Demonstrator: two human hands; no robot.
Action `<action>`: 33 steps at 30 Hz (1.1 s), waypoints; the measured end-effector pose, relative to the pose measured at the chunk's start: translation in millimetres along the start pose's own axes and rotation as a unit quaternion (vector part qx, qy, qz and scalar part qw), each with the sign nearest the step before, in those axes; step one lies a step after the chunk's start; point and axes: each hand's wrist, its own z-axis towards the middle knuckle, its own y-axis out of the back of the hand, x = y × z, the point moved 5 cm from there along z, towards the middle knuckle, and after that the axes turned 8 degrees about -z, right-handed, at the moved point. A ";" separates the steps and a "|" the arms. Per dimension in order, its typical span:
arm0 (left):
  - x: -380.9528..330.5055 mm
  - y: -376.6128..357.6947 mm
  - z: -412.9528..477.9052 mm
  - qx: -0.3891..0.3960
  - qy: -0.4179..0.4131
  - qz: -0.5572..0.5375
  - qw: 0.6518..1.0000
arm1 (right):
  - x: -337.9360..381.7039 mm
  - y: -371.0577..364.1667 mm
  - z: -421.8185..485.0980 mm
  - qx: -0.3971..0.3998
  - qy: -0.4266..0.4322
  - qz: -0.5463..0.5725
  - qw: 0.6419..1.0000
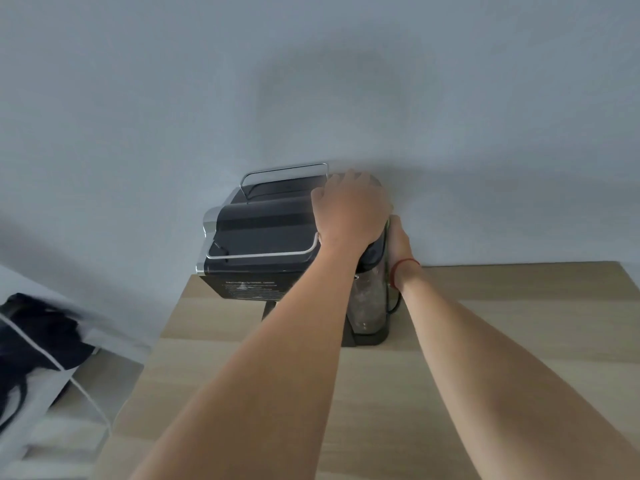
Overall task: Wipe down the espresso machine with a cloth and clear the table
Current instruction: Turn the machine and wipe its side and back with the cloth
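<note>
the espresso machine (258,233) stands at the back of the wooden table (485,341), against the pale wall (311,81). on its right side there is a clear water tank (369,299) with a dark lid; what it holds i cannot tell. the left hand (353,209) lies palm down on top of the lid, fingers curved over it. the right hand (398,244) is pressed on the right side of the tank, half hidden, so i cannot tell if it grips. a red string (403,271) is around the right wrist. there is white writing on the near face of the machine, too blurred to read. no cloth can be seen. a dark bag (38,344) is at the left, off the table.
</note>
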 end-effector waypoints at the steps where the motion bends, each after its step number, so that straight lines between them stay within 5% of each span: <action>1: 0.3 0.6 0.3 -0.001 0.000 -0.002 1.000 | -6.7 -0.5 3.4 0.001 -0.011 -0.003 1.000; 8: 3.0 -1.0 1.1 -0.010 0.002 0.001 1.000 | -61.9 0.0 8.7 0.054 -0.093 0.005 0.994; 15: 3.2 0.9 0.9 0.005 0.005 -0.007 1.000 | -79.3 1.3 -20.8 0.056 -0.098 0.164 0.980; 20: 0.1 2.3 -2.8 0.015 0.010 -0.002 1.000 | -77.1 0.5 -27.5 -0.025 -0.040 0.089 0.995; 33: -1.8 3.2 -4.4 0.018 0.008 0.003 1.000 | 26.7 -6.8 -49.9 0.043 0.079 0.165 0.982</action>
